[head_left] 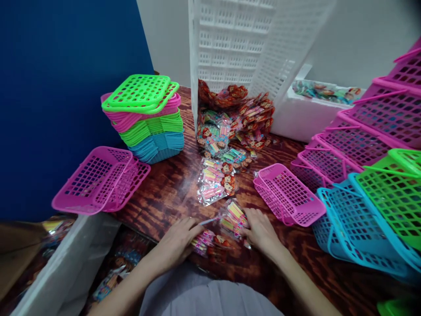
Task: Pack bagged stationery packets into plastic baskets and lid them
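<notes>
My left hand (177,240) is closed at the near edge of the dark wood-grain table, its fingertips on small clear packets (204,241) with pink and purple sticks inside. My right hand (261,229) pinches the right side of another clear packet (236,211), which has yellow sticks and lies tilted. Just beyond the hands, several similar packets (215,180) with red-haired doll cards overlap in a row. A pink plastic basket (287,193) with a lattice floor stands to the right of them. The undersides of both hands' fingers are partly hidden.
A tipped white crate (230,39) spills a heap of doll packets (253,116) onto the table. Stacked green, pink and blue baskets (154,136) stand left, beside a pink basket (95,175). More baskets (355,224) crowd the right. A white foam box (292,112) is behind.
</notes>
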{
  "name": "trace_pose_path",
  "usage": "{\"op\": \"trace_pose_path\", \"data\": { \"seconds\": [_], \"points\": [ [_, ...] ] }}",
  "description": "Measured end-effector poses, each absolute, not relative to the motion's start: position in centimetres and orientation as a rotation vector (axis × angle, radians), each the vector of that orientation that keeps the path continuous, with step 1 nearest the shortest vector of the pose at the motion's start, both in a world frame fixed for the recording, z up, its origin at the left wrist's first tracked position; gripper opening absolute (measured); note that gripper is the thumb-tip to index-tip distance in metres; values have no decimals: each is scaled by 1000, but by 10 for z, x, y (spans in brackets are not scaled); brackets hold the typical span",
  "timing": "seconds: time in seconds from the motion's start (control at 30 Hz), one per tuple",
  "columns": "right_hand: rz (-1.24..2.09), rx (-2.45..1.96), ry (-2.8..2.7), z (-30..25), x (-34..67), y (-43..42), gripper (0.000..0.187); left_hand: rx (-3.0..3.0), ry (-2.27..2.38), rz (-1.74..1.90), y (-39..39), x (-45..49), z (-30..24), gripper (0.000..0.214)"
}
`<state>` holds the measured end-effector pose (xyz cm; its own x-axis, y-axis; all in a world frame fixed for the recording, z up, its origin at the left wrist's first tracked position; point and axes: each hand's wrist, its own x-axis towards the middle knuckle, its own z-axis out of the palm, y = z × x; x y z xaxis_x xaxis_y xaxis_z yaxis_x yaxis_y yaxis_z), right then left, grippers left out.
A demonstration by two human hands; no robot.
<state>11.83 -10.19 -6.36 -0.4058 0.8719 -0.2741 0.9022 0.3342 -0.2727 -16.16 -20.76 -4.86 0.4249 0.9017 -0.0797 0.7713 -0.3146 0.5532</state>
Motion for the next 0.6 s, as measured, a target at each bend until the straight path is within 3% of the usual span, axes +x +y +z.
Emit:
{"op": "trace_pose_path", "data": {
  "seconds": [0.13,0.27,0.43,0.6],
  "points": [
    [-951,1706,2352,-69,137,-100,23,2165,1416,335,-217,-174,-50,61],
    [-1115,2003,2478,-66,157,-108,19,2182,1385,298,-221,-179,-46,47],
    [-1402,2068,2678,-47,138,-107,37,2283,1305,225,-211,-164,-34,35],
    [-1152,1516,2736,-44,99,-102,67,2357,1265,186,-201,-140,-34,30]
  ]
}}
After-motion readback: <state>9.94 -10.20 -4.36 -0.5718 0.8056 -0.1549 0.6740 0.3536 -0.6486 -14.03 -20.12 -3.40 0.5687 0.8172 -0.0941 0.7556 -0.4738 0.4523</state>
